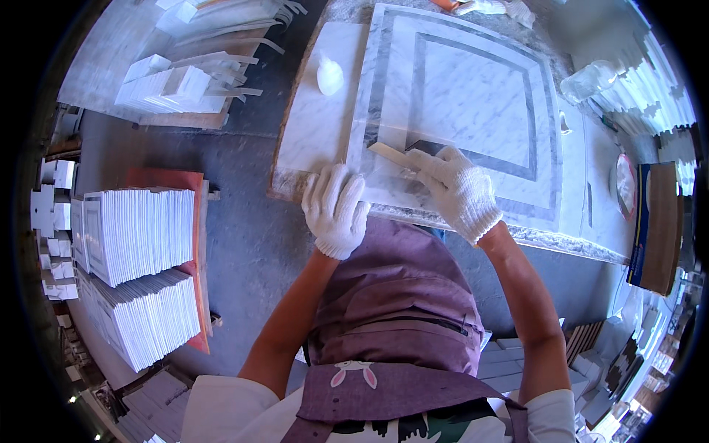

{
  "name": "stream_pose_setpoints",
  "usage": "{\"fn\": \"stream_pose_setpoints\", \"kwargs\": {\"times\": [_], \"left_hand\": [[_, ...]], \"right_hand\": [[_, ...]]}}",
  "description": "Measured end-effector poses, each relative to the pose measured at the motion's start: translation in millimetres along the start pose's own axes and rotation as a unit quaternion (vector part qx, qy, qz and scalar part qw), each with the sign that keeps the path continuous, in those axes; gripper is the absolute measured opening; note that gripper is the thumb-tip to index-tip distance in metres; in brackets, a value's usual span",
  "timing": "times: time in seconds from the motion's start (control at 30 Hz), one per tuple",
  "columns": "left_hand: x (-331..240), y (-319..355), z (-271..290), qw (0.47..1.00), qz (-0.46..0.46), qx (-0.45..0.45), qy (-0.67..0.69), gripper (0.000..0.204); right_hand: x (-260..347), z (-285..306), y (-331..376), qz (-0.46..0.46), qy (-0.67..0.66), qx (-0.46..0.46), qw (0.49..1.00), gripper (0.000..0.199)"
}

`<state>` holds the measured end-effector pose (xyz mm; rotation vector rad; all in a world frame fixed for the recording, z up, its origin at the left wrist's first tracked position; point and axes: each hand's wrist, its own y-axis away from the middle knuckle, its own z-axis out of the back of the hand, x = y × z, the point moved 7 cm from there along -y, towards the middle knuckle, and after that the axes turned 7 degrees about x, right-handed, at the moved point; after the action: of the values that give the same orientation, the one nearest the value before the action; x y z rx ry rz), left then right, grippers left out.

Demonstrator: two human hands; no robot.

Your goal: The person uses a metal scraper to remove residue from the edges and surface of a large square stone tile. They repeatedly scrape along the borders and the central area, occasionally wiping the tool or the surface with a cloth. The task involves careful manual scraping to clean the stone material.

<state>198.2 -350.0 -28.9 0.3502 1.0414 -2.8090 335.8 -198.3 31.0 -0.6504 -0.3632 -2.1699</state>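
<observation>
A white and grey marble panel (pixel 473 96) with dark inlaid rectangular bands lies flat on the worktable. My right hand (pixel 459 190), in a white knitted glove, is closed round a flat, pale-yellow strip (pixel 391 154). The strip's free end points left over the panel's near-left part; I cannot tell whether it touches the surface. At the panel's near-left corner rests my left hand (pixel 336 210), also gloved, with its fingers stretched over the edge and nothing visible in them. A small dark, pointed piece (pixel 425 145) lies just beyond the right fingers, partly hidden.
A white bottle (pixel 330 76) stands on a plain marble slab (pixel 314 122) left of the panel. Another person's gloved hands (pixel 506 9) show at the far edge. Stacked tiles (pixel 140 236) stand on the left. A clear plastic container (pixel 588 81) and a cardboard box (pixel 659 229) are right.
</observation>
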Motion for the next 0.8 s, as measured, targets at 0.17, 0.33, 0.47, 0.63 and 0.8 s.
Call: {"fn": "stream_pose_setpoints", "kwargs": {"times": [0.17, 0.33, 0.47, 0.63, 0.8], "left_hand": [[0, 1, 0, 1.0, 0.0, 0.001, 0.0, 0.034], [1, 2, 0, 1.0, 0.004, -0.011, -0.001, 0.036], [0, 1, 0, 1.0, -0.001, -0.007, 0.0, 0.035], [2, 2, 0, 1.0, 0.0, -0.017, 0.003, 0.036], [0, 1, -1, 1.0, 0.006, -0.002, -0.003, 0.036]], "right_hand": [[-7, 4, 0, 0.002, 0.006, -0.043, 0.999, 0.032], [-2, -3, 5, 0.003, -0.024, -0.015, 1.0, 0.032], [-10, 3, 1, 0.012, 0.004, -0.059, 0.998, 0.032], [-1, -2, 8, 0.0, -0.015, -0.024, 1.0, 0.033], [-8, 1, 6, 0.006, 0.021, -0.051, 0.998, 0.032]]}}
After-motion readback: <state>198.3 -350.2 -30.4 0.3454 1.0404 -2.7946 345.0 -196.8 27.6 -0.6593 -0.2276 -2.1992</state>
